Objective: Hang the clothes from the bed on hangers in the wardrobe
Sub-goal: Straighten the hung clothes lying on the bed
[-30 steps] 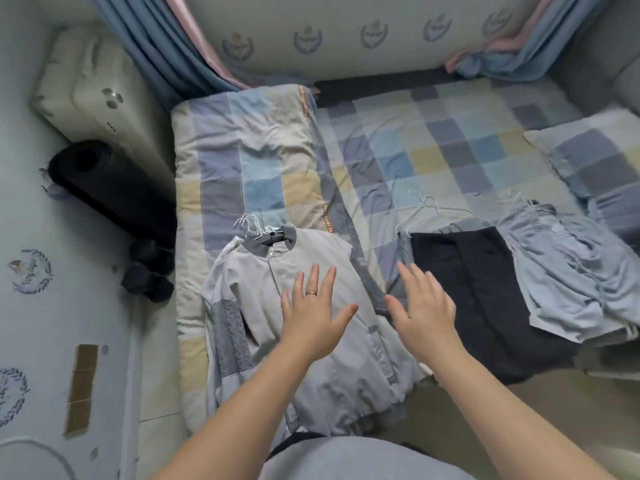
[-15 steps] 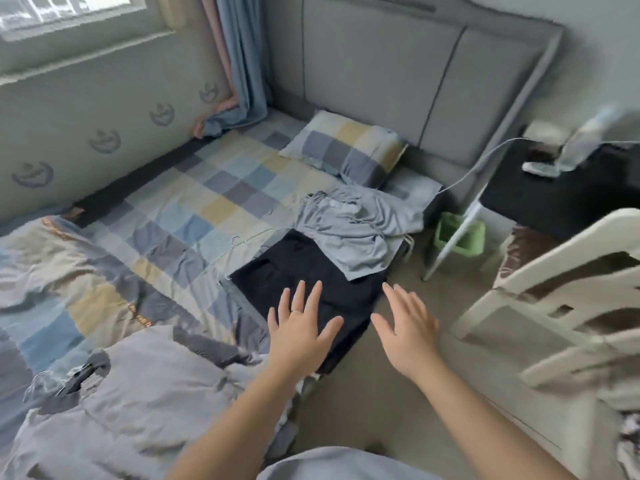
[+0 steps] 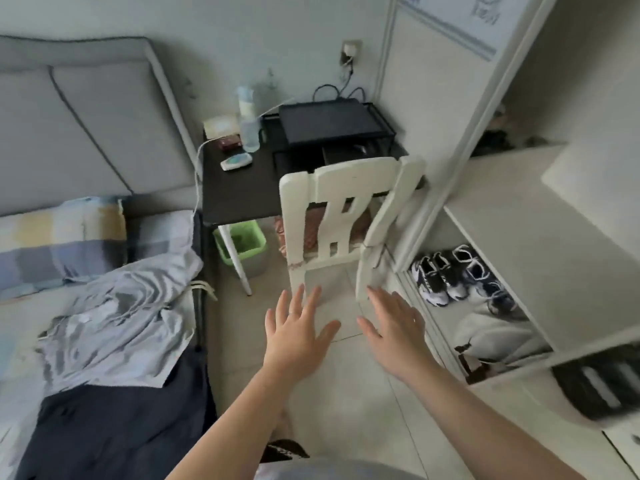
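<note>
My left hand [image 3: 296, 336] and my right hand [image 3: 393, 325] are held out flat over the tiled floor, fingers spread, holding nothing. On the bed [image 3: 20, 327] at the left lie a crumpled light grey-blue garment [image 3: 117, 323] and a dark navy garment [image 3: 114, 424] at the bed's edge, both well left of my hands. The open wardrobe [image 3: 512, 216] stands at the right, its white shelves visible; no hanger rail shows. The grey jacket is out of view.
A white wooden chair [image 3: 332, 216] stands just beyond my hands, in front of a black side table [image 3: 242, 192] with a bottle and small items. A green bin [image 3: 242, 245] sits beneath it. Sneakers [image 3: 450, 278] and a grey bag [image 3: 495, 336] fill the wardrobe's bottom.
The view has swung right, from the bed and its clothes to the chair, side table and open wardrobe. Both hands stay spread and empty in front of me.
</note>
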